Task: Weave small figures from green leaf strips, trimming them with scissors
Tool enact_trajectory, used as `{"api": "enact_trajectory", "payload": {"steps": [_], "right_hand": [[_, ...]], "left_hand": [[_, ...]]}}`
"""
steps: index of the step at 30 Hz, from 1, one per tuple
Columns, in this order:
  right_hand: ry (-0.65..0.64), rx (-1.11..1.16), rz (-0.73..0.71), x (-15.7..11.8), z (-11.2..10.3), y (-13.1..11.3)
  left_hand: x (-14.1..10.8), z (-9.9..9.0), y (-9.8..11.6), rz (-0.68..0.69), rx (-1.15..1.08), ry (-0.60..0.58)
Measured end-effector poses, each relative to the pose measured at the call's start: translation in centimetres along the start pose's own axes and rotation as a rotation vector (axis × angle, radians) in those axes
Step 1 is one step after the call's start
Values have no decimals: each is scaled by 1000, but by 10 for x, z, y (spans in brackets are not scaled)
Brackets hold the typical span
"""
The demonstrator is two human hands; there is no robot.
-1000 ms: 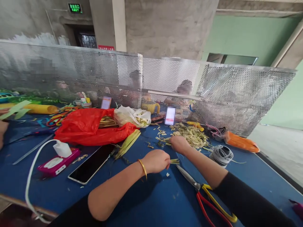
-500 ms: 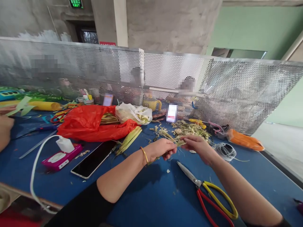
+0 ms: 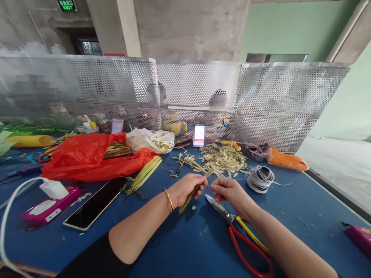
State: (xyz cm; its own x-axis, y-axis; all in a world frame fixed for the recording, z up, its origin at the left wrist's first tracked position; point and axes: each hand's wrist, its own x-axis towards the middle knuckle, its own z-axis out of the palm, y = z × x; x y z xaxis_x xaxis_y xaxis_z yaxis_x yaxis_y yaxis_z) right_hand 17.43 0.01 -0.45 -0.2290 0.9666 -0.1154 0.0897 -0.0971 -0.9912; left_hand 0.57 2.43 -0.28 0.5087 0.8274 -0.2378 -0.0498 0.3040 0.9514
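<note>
My left hand (image 3: 193, 188) is closed round a small bundle of greenish plant strips (image 3: 187, 204), whose ends stick out above and below the fist. Just to its right, my right hand (image 3: 227, 192) has its fingers curled and thumb against forefinger; whether something thin is between them is too small to tell. The two hands are slightly apart. Below my right hand, scissors (image 3: 231, 219) with one red and one yellow handle lie on the blue table. Behind both hands is a heap of dry plant scraps (image 3: 223, 158).
A red plastic bag (image 3: 84, 154), a white bag (image 3: 150, 139) and a strip bundle (image 3: 145, 175) lie left. Nearer are a dark phone (image 3: 97, 204) and a purple power strip (image 3: 52, 206). Right are a string roll (image 3: 260, 179) and orange packet (image 3: 286, 159). A perforated metal screen (image 3: 197, 83) stands behind.
The view has shifted right. My right hand has come away from the strips and moved nearer me, beside the scissor tips. My left hand still holds the bundle, now tilted more steeply.
</note>
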Motion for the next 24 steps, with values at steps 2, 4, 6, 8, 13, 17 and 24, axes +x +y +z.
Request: {"api": "enact_trajectory", "payload": {"steps": [2, 4, 6, 8, 13, 17, 24], "right_hand": [[26, -20, -44, -1, -3, -3], [64, -64, -98, -2, -4, -5], [95, -124, -151, 0, -4, -5], [111, -191, -200, 1, -4, -4], [173, -323, -292, 1, -8, -1], [217, -386, -330, 1, -12, -2], [304, -521, -366, -2, -13, -4]], "left_hand": [[1, 1, -1, 4, -41, 29], [2, 1, -3, 19, -85, 70], [4, 2, -4, 36, -122, 109], [4, 1, -5, 46, -140, 130], [-1, 1, -2, 5, -73, 33], [-4, 1, 0, -36, -39, -43], [-4, -1, 0, -27, 13, -79]]}}
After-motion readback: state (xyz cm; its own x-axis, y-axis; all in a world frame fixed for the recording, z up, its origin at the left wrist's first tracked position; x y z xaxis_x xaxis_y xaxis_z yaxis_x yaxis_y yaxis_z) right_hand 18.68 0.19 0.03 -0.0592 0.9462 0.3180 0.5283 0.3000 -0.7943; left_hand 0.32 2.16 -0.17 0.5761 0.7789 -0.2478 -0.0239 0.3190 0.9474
